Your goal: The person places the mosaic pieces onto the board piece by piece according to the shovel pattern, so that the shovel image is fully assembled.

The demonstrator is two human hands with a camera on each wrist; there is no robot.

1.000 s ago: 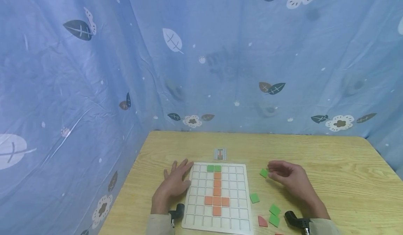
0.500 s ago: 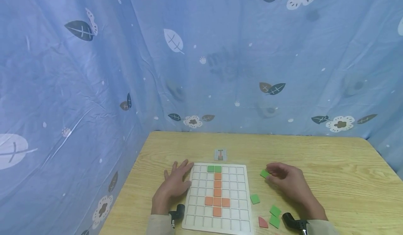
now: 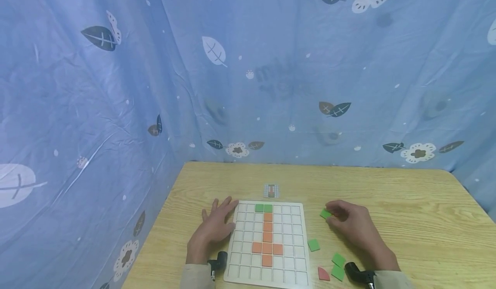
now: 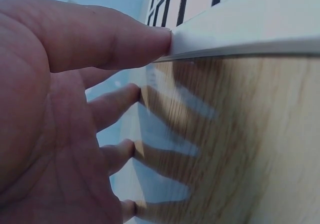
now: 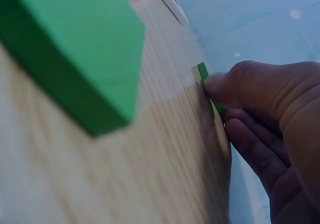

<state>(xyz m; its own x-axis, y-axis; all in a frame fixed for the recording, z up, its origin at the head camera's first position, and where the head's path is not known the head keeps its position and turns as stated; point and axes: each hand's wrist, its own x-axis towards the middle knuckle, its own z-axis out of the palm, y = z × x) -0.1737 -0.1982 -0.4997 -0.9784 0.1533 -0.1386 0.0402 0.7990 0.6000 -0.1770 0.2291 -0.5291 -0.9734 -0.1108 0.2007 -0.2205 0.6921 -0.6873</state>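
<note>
A white grid board [image 3: 288, 261] bears a cross of orange tiles [image 3: 267, 237] and two green tiles [image 3: 264, 208] in its far row. At the board's left edge lies my left hand [image 3: 212, 225], fingers spread on the table; in the left wrist view the thumb [image 4: 120, 39] touches the board's side. To the right of the board my right hand [image 3: 354, 222] pinches a green square tile [image 3: 324, 213] at the table surface. The right wrist view shows the thumb on that tile [image 5: 202, 71], with the other fingers partly hidden behind.
More green tiles [image 3: 314, 245] lie between the board and my right arm, two of them [image 3: 338, 273] touching. Beside these is a red quarter-round piece [image 3: 323, 274]. A small pattern card [image 3: 271, 190] lies beyond the board. Blue curtains [image 3: 290, 86] border the wooden table.
My right hand has shifted slightly left and closed its thumb and fingers on the green tile. The left hand and the board have stayed put.
</note>
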